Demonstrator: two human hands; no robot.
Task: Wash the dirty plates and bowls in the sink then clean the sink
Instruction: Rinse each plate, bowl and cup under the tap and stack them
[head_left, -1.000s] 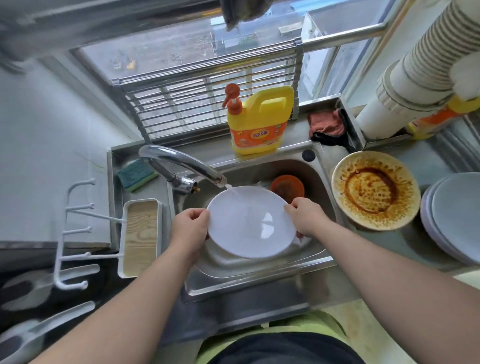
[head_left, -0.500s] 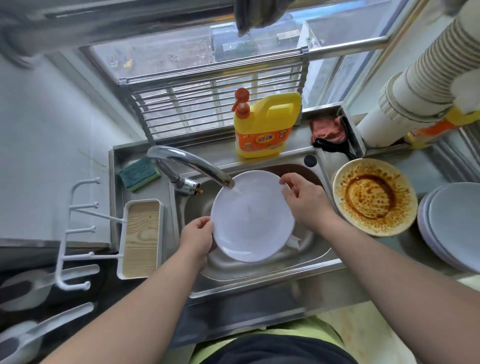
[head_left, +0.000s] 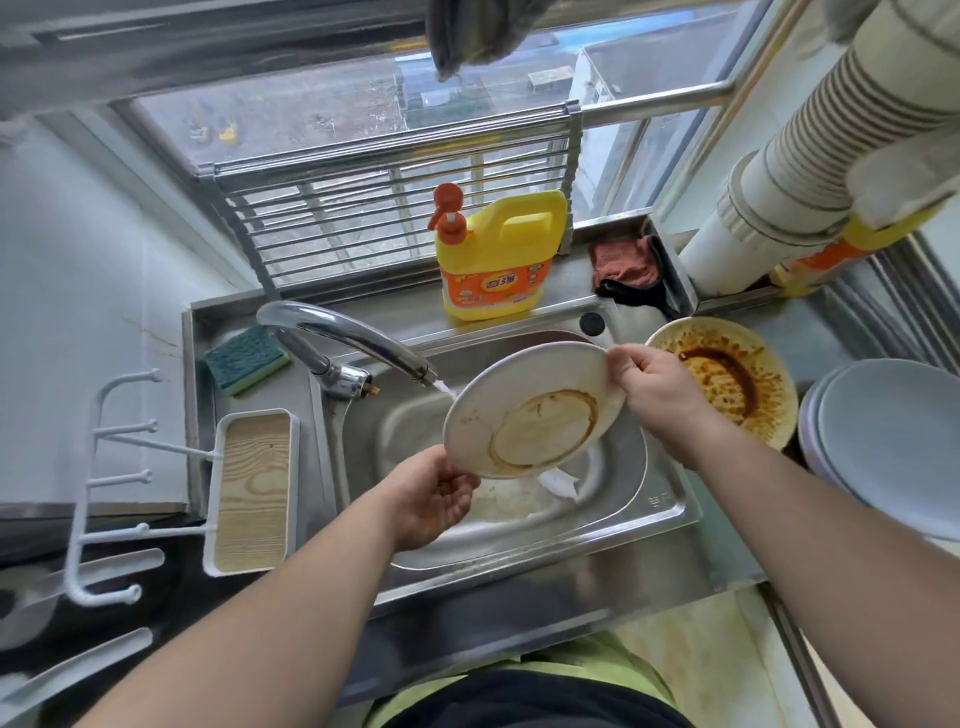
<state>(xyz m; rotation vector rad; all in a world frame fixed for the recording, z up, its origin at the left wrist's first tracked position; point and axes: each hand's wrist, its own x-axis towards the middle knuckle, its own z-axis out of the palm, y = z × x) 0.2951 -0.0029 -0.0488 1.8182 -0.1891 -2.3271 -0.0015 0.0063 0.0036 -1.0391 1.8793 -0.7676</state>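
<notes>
Flipped since half a second ago, the plate (head_left: 535, 410) is now showing a brown-ringed face where a clean white one was facing up, and it is tilting over the sink (head_left: 670, 499) instead of lying flat under the tap. Two hands are holding it: the left hand (head_left: 431, 499) is gripping the low near-left rim with curled fingers, and the right hand (head_left: 654, 384) is pinching the high far-right rim between thumb and fingers, so the plate is spanning the gap between both grips. One faucet (head_left: 343, 332) is arching from the left, and a thin stream of water is running from its spout against the plate's upper-left edge. Inside the steel basin, under the plate, something white is lying in shallow water, too hidden to name. On the counter to the right, one dirty plate (head_left: 748, 379) smeared with brown sauce is sitting partly behind the right hand, and just beside it a stack of pale plates (head_left: 893, 441) is resting; how many cannot be counted. One yellow detergent bottle (head_left: 498, 260) with an orange pump is standing behind the sink. One green sponge (head_left: 247, 358) is lying on the left ledge, near one white tray (head_left: 254, 483) with a wood-grain bottom. One reddish cloth (head_left: 623, 262) is lying in the back corner.
</notes>
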